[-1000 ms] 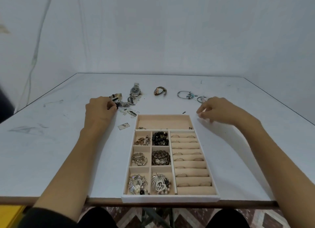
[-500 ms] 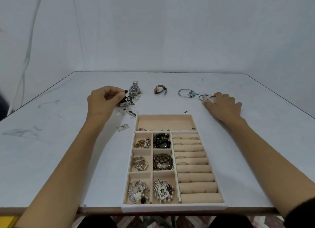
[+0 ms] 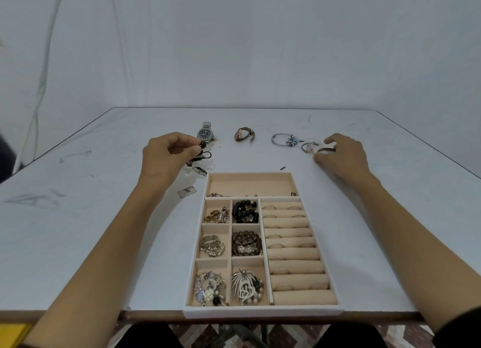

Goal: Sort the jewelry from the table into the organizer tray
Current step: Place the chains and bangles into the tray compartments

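Part-filled organizer tray (image 3: 263, 313), rings (image 3: 283, 239)

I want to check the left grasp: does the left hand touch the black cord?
Touching. The head view shows the left hand pinching the black cord between its fingertips, above the table.

We see the beige organizer tray (image 3: 261, 311) at the table's near edge, its small left compartments filled with beads, chains and pendants, rings tucked between the rolls on its right, the long far compartment nearly bare. Beyond it lie a steel watch (image 3: 205, 133), a brown-strapped watch (image 3: 244, 134), a charm bangle (image 3: 283, 139) and a black cord piece (image 3: 201, 155).
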